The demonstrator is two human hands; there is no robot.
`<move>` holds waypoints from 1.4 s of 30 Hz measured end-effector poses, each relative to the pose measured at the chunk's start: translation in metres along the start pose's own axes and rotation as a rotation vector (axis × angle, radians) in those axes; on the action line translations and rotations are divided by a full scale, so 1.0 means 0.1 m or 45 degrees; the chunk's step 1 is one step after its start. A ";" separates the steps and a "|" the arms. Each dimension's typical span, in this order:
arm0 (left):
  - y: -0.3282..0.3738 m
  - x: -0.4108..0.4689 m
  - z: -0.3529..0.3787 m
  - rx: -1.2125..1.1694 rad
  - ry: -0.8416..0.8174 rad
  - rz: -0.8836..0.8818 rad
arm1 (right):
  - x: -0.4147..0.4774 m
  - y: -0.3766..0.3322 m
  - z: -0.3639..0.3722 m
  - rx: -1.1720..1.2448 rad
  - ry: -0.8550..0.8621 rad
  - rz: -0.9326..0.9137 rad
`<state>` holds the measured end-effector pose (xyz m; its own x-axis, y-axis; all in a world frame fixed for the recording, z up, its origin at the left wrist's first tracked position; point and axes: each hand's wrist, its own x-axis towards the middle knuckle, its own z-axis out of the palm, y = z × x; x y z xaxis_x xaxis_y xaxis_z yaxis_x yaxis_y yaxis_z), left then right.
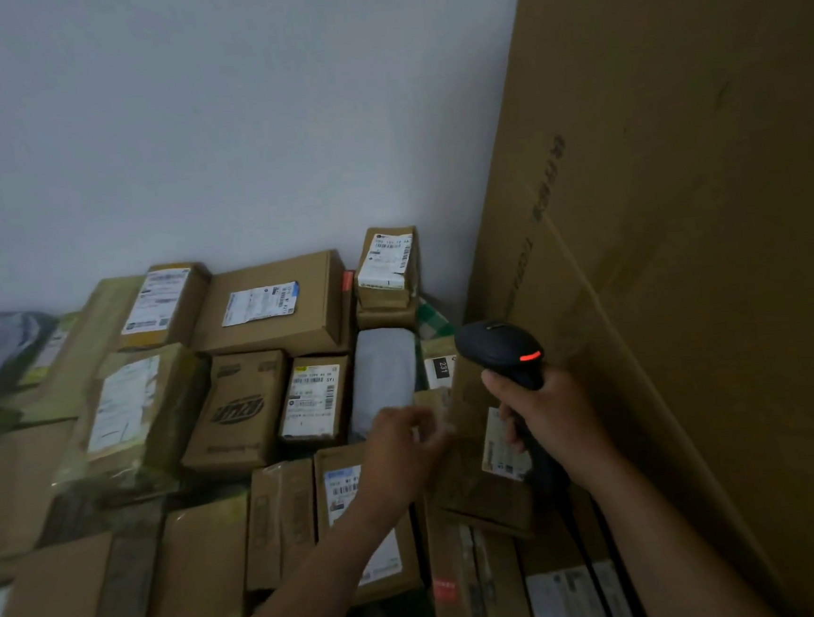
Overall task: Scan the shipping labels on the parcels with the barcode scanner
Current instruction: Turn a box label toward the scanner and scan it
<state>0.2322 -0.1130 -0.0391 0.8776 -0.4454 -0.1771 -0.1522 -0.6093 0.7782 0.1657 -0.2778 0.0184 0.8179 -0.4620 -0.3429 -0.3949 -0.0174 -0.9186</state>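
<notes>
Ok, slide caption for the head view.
Right hand grips black barcode scanner above labelled brown cardboard parcels; left hand hovers.

The left hand (401, 436), left of the barcode scanner (497, 344), was a blur; the label (500, 465) below the scanner sat half covered, print unreadable.

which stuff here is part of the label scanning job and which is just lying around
Part of the job:
barcode scanner, gripped by the right hand
left hand, reaching over the parcels
middle labelled box
flat labelled box
small back box, label facing up

Just lying about:
big cardboard carton leaning on the right
green checked cloth behind the parcels
</notes>
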 end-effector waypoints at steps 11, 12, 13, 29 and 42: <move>-0.73 1.09 0.16 0.529 0.071 -0.383 | 0.13 0.26 0.06 -0.075 -0.059 0.112; -0.78 1.15 0.20 0.514 0.061 -0.395 | 0.15 0.28 0.05 -0.065 -0.051 0.119; -0.82 1.19 0.22 0.455 0.061 -0.427 | 0.16 0.29 0.05 -0.043 -0.040 0.124; -0.46 0.94 -0.10 0.101 0.453 -0.233 | 0.09 0.20 0.05 0.054 -0.082 0.078; 0.45 -0.48 -0.77 -1.323 -0.063 -0.215 | -0.48 -0.24 0.05 0.731 -0.219 0.086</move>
<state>0.2181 -0.0677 0.0509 0.8280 -0.4478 -0.3375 0.4552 0.1853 0.8709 0.1379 -0.2503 0.0560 0.8736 -0.2948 -0.3873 -0.1987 0.5105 -0.8366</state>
